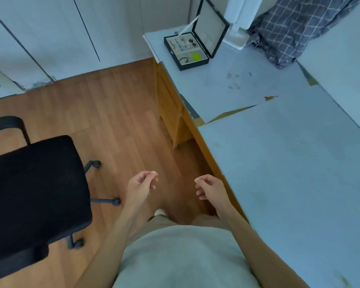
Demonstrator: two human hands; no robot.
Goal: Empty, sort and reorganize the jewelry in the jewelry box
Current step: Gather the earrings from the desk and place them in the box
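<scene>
Head view: jewelry box [186,51] upper centre of frame, on grey desk [279,163], hinged lid upright, compartments mostly full. Few small pieces [234,81] lie on desk beside box; sorting judged barely begun. Left hand [141,185] and right hand [209,188] lower centre, fingers loosely curled, holding nothing. Box: rigid black frame, pale lining.

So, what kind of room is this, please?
Probably a bedroom or home study: a desk on a wooden floor, a black office chair, and an open jewelry box near checked fabric.
</scene>
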